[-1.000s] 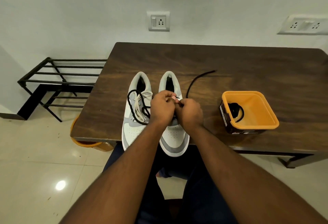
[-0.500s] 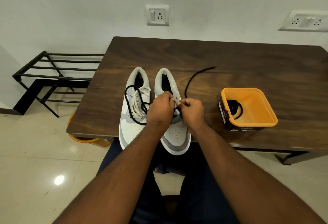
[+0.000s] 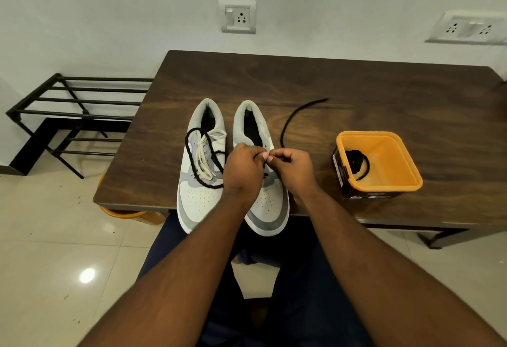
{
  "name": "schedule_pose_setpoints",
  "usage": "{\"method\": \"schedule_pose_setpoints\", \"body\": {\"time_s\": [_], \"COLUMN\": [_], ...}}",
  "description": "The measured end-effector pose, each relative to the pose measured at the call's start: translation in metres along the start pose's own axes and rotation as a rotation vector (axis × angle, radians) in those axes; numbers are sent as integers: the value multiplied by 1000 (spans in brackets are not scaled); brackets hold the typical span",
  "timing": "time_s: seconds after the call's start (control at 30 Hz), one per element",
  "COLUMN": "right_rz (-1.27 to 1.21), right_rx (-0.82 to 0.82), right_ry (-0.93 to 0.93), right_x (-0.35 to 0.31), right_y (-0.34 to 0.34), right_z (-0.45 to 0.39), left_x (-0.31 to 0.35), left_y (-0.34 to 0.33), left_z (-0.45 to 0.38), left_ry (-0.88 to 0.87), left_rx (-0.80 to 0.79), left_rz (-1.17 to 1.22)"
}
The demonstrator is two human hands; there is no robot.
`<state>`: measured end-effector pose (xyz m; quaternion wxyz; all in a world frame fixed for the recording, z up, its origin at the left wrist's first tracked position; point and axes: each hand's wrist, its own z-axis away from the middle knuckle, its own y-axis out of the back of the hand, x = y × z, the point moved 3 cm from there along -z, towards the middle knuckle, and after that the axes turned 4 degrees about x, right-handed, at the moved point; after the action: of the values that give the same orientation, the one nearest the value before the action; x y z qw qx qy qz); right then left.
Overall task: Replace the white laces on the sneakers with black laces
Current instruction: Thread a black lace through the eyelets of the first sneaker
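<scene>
Two white and grey sneakers stand side by side at the near edge of the wooden table (image 3: 356, 91), toes toward me. The left sneaker (image 3: 201, 195) carries a loose white lace (image 3: 203, 154), and a black lace (image 3: 192, 160) is draped over it. Both hands meet over the middle of the right sneaker (image 3: 270, 209). My left hand (image 3: 242, 172) and my right hand (image 3: 292, 168) each pinch the black lace at the eyelets with their fingertips. One free end of this black lace (image 3: 296, 113) curves away over the table to the right.
An orange tub (image 3: 392, 179) with another coiled black lace (image 3: 356, 161) inside stands on the table to the right. A black metal rack (image 3: 68, 110) is on the floor to the left. An orange object (image 3: 123, 213) shows under the table's left corner.
My hands have stayed on the right sneaker, with the fingertips shifting slightly toward its right eyelet row. The camera view has tilted a little.
</scene>
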<state>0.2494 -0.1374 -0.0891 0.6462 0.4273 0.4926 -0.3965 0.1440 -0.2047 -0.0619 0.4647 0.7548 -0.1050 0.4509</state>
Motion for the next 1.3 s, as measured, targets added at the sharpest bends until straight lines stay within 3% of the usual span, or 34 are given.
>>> {"method": "schedule_pose_setpoints", "body": {"time_s": [0.13, 0.27, 0.37, 0.47, 0.57, 0.63, 0.93, 1.0, 1.13, 1.3], "right_rz": [68, 291, 488, 614, 527, 454, 287, 285, 553, 1210], "right_rx": [-6, -104, -124, 33, 290, 366, -2, -91, -133, -276], "right_ry": [17, 29, 47, 94, 76, 81, -144, -87, 159, 525], "right_x": [-2, -9, -31, -71, -120, -137, -41, -24, -21, -61], "right_y": [-2, 0, 15, 46, 74, 78, 12, 1, -1, 9], "right_z": [-10, -22, -43, -78, -104, -110, -30, -15, -15, -29], "left_x": [4, 11, 11, 8, 5, 6, 4, 3, 3, -1], "left_y": [13, 15, 17, 18, 22, 24, 25, 24, 22, 22], "left_z": [-5, -19, -23, -23, -25, -26, -27, -27, -26, -27], "left_ry": [-83, -143, -148, -149, -144, -125, -136, -143, -149, -139], "left_rx": [-11, -245, -294, -272, -253, -237, -220, -208, -197, -200], "left_rz": [-485, -648, -680, -564, -469, -421, -439, -454, -467, -444]}}
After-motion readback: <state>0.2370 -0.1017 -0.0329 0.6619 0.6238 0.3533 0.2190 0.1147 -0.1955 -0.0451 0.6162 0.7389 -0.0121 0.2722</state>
